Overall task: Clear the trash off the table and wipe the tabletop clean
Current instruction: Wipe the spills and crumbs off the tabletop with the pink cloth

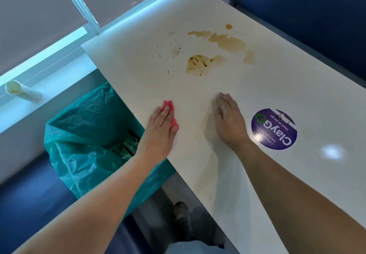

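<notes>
Several brown spills (227, 42) on white tabletop (257, 95) beside blue seating (307, 16)

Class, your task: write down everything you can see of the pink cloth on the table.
The pink cloth is small, soft-looking and crumpled, apparently fabric. It lies on the white table near its left edge. The left hand presses on it with straight fingers, covering most of it; only its far end and right side show. It lies short of the brown spills, not touching them.
</notes>
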Available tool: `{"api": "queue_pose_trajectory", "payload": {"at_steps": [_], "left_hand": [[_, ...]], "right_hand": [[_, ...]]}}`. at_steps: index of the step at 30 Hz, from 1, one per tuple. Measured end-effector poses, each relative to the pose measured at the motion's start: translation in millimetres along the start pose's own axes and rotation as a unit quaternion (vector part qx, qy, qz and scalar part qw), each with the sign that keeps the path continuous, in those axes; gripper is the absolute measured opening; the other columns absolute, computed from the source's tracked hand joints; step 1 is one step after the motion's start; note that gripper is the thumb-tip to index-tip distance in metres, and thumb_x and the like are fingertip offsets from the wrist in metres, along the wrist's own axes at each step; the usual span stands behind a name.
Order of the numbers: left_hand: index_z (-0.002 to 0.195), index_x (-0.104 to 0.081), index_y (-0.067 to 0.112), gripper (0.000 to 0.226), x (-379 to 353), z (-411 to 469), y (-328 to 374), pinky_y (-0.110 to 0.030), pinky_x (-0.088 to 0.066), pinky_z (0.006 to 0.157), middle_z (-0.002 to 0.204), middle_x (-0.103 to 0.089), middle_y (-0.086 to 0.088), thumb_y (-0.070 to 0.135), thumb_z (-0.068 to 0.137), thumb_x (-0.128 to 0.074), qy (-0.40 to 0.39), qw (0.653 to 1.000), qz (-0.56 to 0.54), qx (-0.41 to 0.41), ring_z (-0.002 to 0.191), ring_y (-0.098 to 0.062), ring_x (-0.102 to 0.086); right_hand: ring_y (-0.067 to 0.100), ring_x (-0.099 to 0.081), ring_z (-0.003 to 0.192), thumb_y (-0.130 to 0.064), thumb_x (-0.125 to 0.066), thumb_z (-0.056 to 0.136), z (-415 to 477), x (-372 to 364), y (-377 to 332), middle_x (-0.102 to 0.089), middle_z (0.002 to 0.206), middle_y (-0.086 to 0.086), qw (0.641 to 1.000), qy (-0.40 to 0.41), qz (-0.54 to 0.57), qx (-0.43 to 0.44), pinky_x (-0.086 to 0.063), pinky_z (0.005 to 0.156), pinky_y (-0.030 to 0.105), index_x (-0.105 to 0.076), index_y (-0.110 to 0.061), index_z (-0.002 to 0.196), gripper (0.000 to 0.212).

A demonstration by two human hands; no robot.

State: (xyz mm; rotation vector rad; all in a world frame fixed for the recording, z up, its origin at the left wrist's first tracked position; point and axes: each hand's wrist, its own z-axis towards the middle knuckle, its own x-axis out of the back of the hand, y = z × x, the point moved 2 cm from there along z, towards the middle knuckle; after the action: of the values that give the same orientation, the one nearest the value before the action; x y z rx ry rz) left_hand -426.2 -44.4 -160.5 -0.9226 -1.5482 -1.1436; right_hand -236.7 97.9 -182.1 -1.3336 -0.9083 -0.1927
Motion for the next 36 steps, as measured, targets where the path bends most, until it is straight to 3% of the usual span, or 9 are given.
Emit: {"api": "queue_pose_trajectory", "payload": {"at_steps": [5, 9, 13, 15, 17, 20, 23, 32, 36], "left_hand": [[0.162, -0.014, 0.008, 0.059, -9, 10, 44, -0.021, 0.023, 0.118, 0.171, -0.007, -0.008, 0.035, 0.111, -0.029, -0.017, 0.999, -0.026, -0.017, 0.157, -0.024, 0.002], [0.162, -0.018, 0.005, 0.060, -35, -4, 112, -0.042, 0.002, 0.127, 0.170, -0.008, -0.014, 0.035, 0.111, -0.029, -0.053, 0.996, -0.059, -0.052, 0.157, -0.033, 0.004], [0.163, -0.010, 0.010, 0.058, -52, -46, 160, -0.044, -0.002, 0.128, 0.172, -0.003, -0.008, 0.036, 0.111, -0.017, -0.065, 0.988, -0.099, -0.103, 0.157, -0.025, 0.011], [0.163, -0.006, 0.011, 0.059, -56, -67, 171, -0.045, -0.002, 0.128, 0.172, -0.001, -0.004, 0.036, 0.111, -0.014, -0.077, 0.987, -0.074, -0.117, 0.157, -0.021, 0.013], [0.163, -0.003, 0.011, 0.059, -60, -86, 180, -0.045, 0.000, 0.128, 0.172, 0.001, -0.003, 0.036, 0.111, -0.015, -0.086, 0.987, -0.051, -0.128, 0.157, -0.020, 0.014], [0.164, 0.002, 0.015, 0.061, -65, -109, 186, -0.044, 0.004, 0.127, 0.172, 0.007, 0.000, 0.039, 0.111, -0.017, -0.100, 0.984, -0.026, -0.146, 0.156, -0.018, 0.017], [0.164, 0.001, 0.016, 0.062, -65, -124, 177, -0.046, 0.004, 0.127, 0.172, 0.006, -0.001, 0.041, 0.110, -0.017, -0.110, 0.981, 0.010, -0.157, 0.157, -0.019, 0.015], [0.162, 0.003, 0.021, 0.065, -48, -92, 81, -0.050, 0.002, 0.127, 0.170, 0.010, -0.001, 0.053, 0.106, -0.004, -0.108, 0.987, 0.085, -0.085, 0.155, -0.022, 0.018], [0.164, -0.008, 0.019, 0.065, -25, -63, 39, -0.046, -0.002, 0.127, 0.172, -0.003, -0.001, 0.047, 0.106, -0.016, -0.073, 0.996, 0.047, -0.029, 0.158, -0.020, 0.004]], "right_hand": [[0.015, -0.038, 0.145, -0.019, -0.043, 0.106, -3, 12, -17, -0.046, 0.154, 0.002, 0.990, 0.056, 0.118, -0.057, -0.025, 0.122, 0.027, -0.053, -0.009, 0.145, 0.041], [0.017, -0.046, 0.138, -0.008, -0.045, 0.101, -18, 28, -18, -0.054, 0.146, 0.004, 0.994, 0.090, 0.044, -0.036, -0.032, 0.118, 0.027, -0.062, -0.008, 0.133, 0.036], [0.016, -0.039, 0.138, 0.000, -0.044, 0.099, -35, 50, -1, -0.054, 0.144, 0.000, 0.997, 0.036, -0.063, -0.015, -0.016, 0.105, -0.001, -0.066, -0.011, 0.129, 0.039], [0.019, -0.037, 0.137, -0.002, -0.048, 0.098, -43, 59, 6, -0.055, 0.143, 0.001, 0.995, 0.009, -0.103, 0.005, -0.012, 0.102, -0.003, -0.068, -0.011, 0.128, 0.037], [0.024, -0.038, 0.136, -0.007, -0.056, 0.096, -50, 64, 10, -0.056, 0.143, 0.004, 0.990, -0.009, -0.136, 0.021, -0.017, 0.108, 0.006, -0.070, -0.010, 0.124, 0.032], [0.035, -0.043, 0.133, -0.012, -0.064, 0.090, -59, 63, 11, -0.057, 0.142, 0.013, 0.985, -0.019, -0.165, 0.037, -0.031, 0.115, 0.034, -0.072, -0.007, 0.119, 0.031], [0.039, -0.037, 0.141, -0.018, -0.061, 0.091, -72, 55, 7, -0.050, 0.149, 0.015, 0.980, -0.016, -0.192, 0.039, -0.030, 0.118, 0.049, -0.068, -0.008, 0.126, 0.037], [0.038, -0.032, 0.146, -0.009, -0.052, 0.096, -101, 33, -9, -0.041, 0.156, 0.016, 0.986, 0.029, -0.161, 0.008, -0.026, 0.121, 0.049, -0.059, -0.006, 0.137, 0.041], [0.037, -0.034, 0.145, -0.007, -0.051, 0.097, -108, 24, -14, -0.042, 0.155, 0.018, 0.986, 0.045, -0.158, 0.020, -0.030, 0.119, 0.050, -0.056, -0.005, 0.139, 0.042]]}}
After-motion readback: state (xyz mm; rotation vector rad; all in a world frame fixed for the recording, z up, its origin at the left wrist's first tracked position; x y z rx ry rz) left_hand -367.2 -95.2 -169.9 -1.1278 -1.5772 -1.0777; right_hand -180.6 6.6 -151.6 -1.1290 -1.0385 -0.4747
